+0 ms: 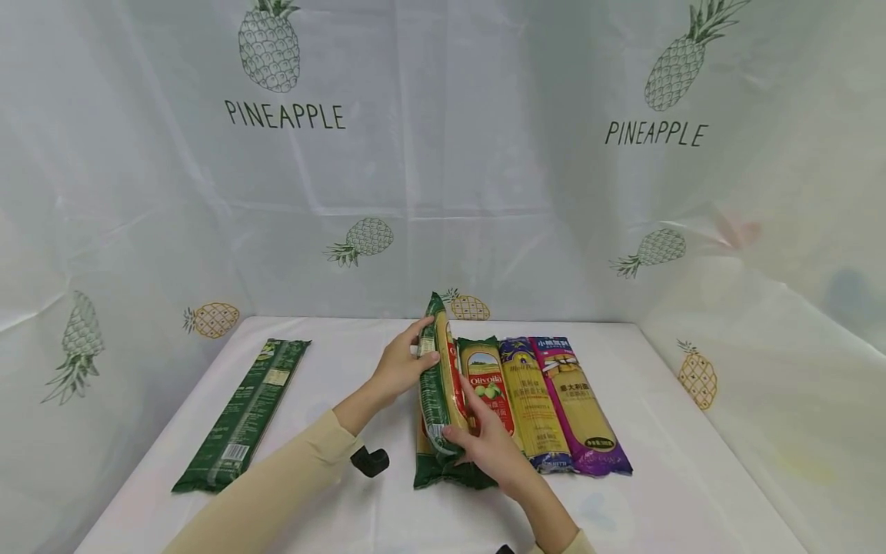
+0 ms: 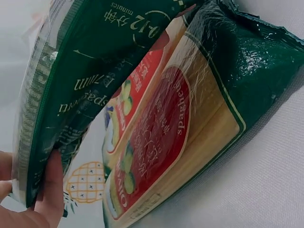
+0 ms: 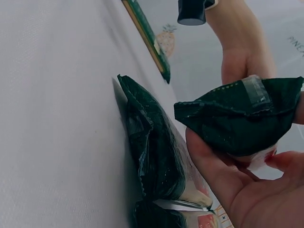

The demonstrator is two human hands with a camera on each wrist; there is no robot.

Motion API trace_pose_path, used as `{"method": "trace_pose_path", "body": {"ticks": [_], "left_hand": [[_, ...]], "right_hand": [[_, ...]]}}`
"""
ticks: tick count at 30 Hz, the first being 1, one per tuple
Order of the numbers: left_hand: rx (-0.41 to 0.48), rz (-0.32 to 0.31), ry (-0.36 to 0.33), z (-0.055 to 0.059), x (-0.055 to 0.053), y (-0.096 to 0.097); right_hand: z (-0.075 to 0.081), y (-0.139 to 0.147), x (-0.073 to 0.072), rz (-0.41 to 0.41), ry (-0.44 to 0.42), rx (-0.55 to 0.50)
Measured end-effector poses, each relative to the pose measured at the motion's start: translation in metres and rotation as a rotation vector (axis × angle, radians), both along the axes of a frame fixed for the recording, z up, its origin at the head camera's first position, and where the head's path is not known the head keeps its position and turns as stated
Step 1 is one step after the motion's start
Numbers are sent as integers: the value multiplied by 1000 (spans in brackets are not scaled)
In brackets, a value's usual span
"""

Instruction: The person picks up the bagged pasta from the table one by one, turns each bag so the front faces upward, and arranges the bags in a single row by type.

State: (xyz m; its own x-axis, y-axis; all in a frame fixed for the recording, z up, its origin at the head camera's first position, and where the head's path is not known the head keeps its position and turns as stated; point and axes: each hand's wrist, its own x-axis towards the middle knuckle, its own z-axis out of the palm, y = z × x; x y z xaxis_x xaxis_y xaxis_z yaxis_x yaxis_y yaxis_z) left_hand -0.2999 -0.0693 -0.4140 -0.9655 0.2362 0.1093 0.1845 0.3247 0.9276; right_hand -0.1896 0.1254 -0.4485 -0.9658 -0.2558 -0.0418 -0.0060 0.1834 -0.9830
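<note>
Both hands hold a green spaghetti packet raised and tilted above the table. My left hand grips its upper part, thumb across the front. Lower down, my right hand grips the other end, as the right wrist view also shows, with the packet's sealed green end between thumb and fingers. Beneath it lies another green spaghetti packet with a red label, mostly hidden in the head view. An Olivoila packet lies right beside that one.
To the right in the row are a yellow-and-blue spaghetti packet and a purple-and-pink pasta packet. A green packet lies back side up at the table's left. White pineapple-print sheeting hangs behind the white table.
</note>
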Motion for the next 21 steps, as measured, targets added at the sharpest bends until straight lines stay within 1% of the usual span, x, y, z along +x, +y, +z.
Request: {"method": "trace_pose_path", "body": {"ticks": [2,4,8,10,13,17,19,21], "left_hand": [[25,9,-29,0,0,-1],[33,21,-40,0,-1,-3],[36,36,-47,4,-1,-6],[51,36,-50,8,-1,-7],[82,22,-66,12,1,-8],[138,-10,-97,12,1,-9],[151,-21,-108,11,0,-8],[156,-31,-116,9,-1,-9]], "right_hand": [[0,2,0,10,-25,-14],[1,3,-1,29,-59,-57],[3,6,-1,79,-151,-206],[4,8,-2,110,-196,-277],[2,11,-3,167,-256,-374],[-5,12,-5,222,-340,-518],[-8,11,-5,229,-360,-571],[-10,10,-5,231,-354,-586]]}}
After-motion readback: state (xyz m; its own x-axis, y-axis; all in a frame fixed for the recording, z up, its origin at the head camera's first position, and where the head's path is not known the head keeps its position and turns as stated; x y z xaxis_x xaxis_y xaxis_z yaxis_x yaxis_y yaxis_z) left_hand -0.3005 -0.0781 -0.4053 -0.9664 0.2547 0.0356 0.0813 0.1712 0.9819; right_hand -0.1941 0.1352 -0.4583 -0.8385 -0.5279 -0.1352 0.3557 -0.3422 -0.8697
